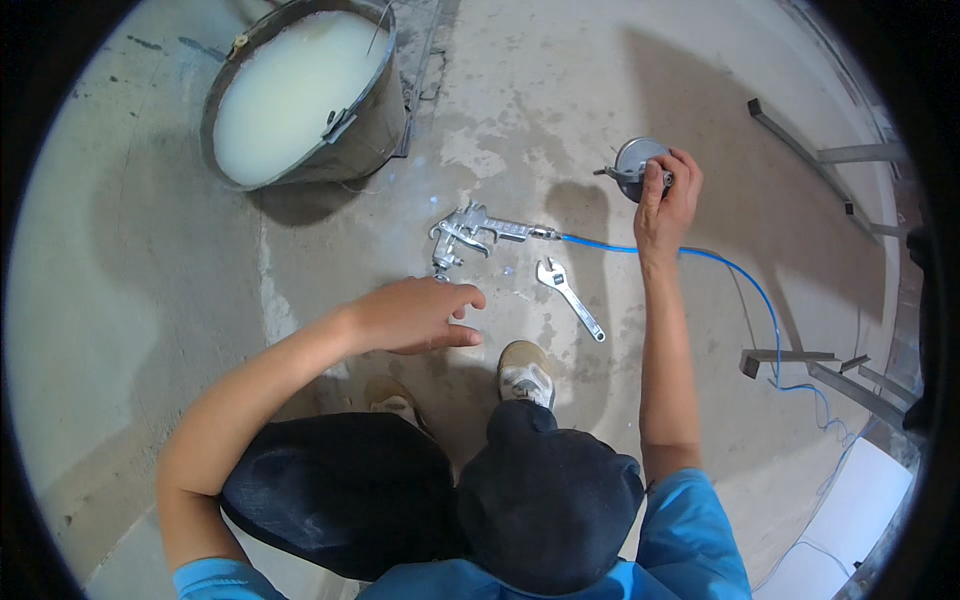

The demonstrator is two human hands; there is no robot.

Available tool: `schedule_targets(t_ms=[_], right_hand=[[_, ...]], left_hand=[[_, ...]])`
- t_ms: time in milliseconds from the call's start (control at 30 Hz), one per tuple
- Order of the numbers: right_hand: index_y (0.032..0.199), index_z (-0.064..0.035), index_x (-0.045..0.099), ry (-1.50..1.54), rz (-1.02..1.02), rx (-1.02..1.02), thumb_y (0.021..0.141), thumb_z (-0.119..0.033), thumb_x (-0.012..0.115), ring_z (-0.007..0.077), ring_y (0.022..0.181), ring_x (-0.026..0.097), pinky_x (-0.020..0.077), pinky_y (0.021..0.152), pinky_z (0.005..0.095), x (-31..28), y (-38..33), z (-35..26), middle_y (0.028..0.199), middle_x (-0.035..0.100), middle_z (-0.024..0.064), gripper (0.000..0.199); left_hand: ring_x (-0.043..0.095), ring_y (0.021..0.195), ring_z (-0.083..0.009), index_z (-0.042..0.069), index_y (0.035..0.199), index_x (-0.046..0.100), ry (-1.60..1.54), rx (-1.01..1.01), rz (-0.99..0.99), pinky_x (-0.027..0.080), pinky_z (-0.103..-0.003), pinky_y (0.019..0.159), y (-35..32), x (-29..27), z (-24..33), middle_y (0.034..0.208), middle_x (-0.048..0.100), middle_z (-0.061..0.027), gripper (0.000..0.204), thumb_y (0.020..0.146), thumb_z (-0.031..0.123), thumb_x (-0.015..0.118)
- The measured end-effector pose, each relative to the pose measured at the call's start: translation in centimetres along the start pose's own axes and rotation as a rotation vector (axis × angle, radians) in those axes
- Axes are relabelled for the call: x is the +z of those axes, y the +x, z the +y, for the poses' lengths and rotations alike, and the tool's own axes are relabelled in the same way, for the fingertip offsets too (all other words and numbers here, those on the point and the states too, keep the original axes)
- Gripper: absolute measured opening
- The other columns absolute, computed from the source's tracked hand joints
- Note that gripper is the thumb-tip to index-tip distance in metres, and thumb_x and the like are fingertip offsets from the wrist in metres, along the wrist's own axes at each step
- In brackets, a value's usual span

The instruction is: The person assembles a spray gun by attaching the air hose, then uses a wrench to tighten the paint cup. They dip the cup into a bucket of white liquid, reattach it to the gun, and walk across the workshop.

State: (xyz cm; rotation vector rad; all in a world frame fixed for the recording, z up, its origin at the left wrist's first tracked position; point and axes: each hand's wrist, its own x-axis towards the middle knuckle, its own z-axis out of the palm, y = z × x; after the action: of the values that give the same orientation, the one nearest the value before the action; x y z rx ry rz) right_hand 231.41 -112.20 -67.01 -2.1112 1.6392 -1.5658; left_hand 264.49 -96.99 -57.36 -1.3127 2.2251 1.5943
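Observation:
My right hand (672, 205) is raised over the floor on the right, its fingers closed around a fitting on a round metal lid (637, 158); a short clamp lever sticks out to the lid's left. My left hand (415, 315) has nothing in it, with thumb and fingers apart. Just beyond its fingers a silver spray gun (484, 226) lies on the floor, and the hand partly covers its lower end. A blue air hose (605, 245) joins the gun's handle and passes behind my right forearm. Between my hands lies an adjustable wrench (572, 302).
A dark bucket (365, 140) of milky liquid stands at the far left. Metal frame legs (815, 160) and a lower metal stand (800, 357) are at the right. The hose runs past a white panel (850, 510) at lower right. My shoes (525, 375) are close to the wrench.

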Motion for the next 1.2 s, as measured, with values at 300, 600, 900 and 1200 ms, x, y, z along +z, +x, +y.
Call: schedule_targets(t_ms=[300,600,900,1200], right_hand=[[0.114,-0.0032,0.068,-0.007,-0.152,0.034,0.100,-0.022,0.069,0.0369,0.110,0.063,0.0535,0.088,0.0430,0.7,-1.7,0.1,0.123,0.062,0.0209,0.023],[0.111,-0.0052,0.068,-0.123,-0.300,0.049,0.100,-0.021,0.068,0.0374,0.108,0.062,0.0516,0.091,0.0438,0.9,-1.1,0.6,0.116,0.063,0.0195,0.019],[0.124,-0.0096,0.068,-0.071,-0.289,0.145,0.102,-0.027,0.066,0.0366,0.107,0.066,0.0532,0.091,0.0446,1.0,-0.5,-0.2,0.120,0.064,0.0194,0.028],[0.132,-0.0124,0.067,-0.058,-0.223,0.107,0.103,-0.032,0.064,0.0361,0.103,0.067,0.0541,0.087,0.0434,1.1,0.6,-0.4,0.117,0.065,0.0205,0.035]], left_hand=[[0.071,0.106,-0.0337,0.006,0.137,0.059,-0.093,-0.024,0.018,0.055,-0.043,0.090,0.9,-0.3,0.3,0.116,0.073,-0.0194,0.055,0.100,0.046,0.066],[0.070,0.104,-0.0317,0.005,0.137,0.059,-0.130,-0.069,0.018,0.054,-0.041,0.090,1.4,-0.5,-0.8,0.116,0.073,-0.0189,0.055,0.099,0.045,0.066],[0.070,0.103,-0.0305,0.005,0.136,0.060,-0.130,-0.067,0.025,0.054,-0.040,0.090,1.1,-0.5,-0.7,0.115,0.073,-0.0180,0.054,0.100,0.045,0.065],[0.071,0.104,-0.0351,0.004,0.133,0.061,-0.111,-0.061,0.050,0.053,-0.043,0.091,1.4,-0.3,-0.9,0.112,0.074,-0.0169,0.057,0.098,0.049,0.064]])
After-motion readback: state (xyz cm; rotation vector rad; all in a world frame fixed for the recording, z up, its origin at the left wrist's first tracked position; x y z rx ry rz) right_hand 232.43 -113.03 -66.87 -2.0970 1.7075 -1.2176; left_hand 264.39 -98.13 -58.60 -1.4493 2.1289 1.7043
